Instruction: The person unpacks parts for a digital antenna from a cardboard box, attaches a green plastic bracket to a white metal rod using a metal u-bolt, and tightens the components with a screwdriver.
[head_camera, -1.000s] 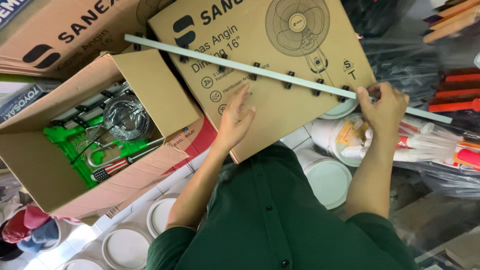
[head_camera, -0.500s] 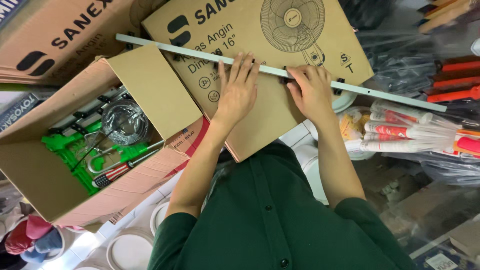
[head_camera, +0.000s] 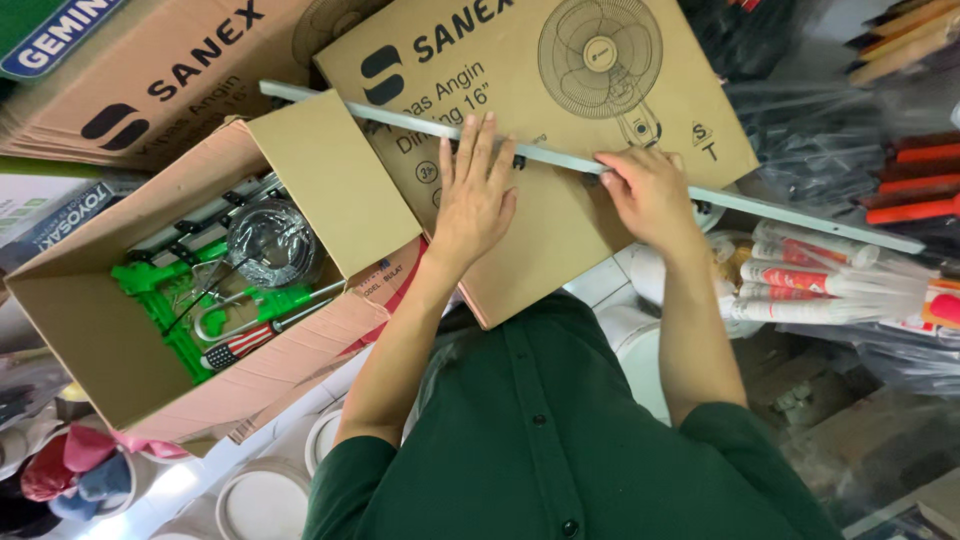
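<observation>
A long pale metal rail (head_camera: 800, 213) with small black clips lies across a flat cardboard fan box (head_camera: 560, 110). My left hand (head_camera: 476, 195) rests flat on the box, fingers spread over the rail's middle. My right hand (head_camera: 648, 195) curls over the rail a little further right, fingers on top of it. The rail's left end (head_camera: 285, 92) reaches over the flap of an open cardboard box (head_camera: 90, 330). My green shirt fills the bottom of the view.
The open box holds green plastic parts (head_camera: 170, 300), a wire fan guard (head_camera: 272, 240), a metal clip and rails. More fan cartons (head_camera: 130, 90) are stacked at the upper left. Wrapped tubes (head_camera: 820, 275) lie at the right, white round lids (head_camera: 262, 500) below.
My right hand slid left along the rail from its far end toward the middle. My left hand moved up onto the rail. The view drew closer to the fan box.
</observation>
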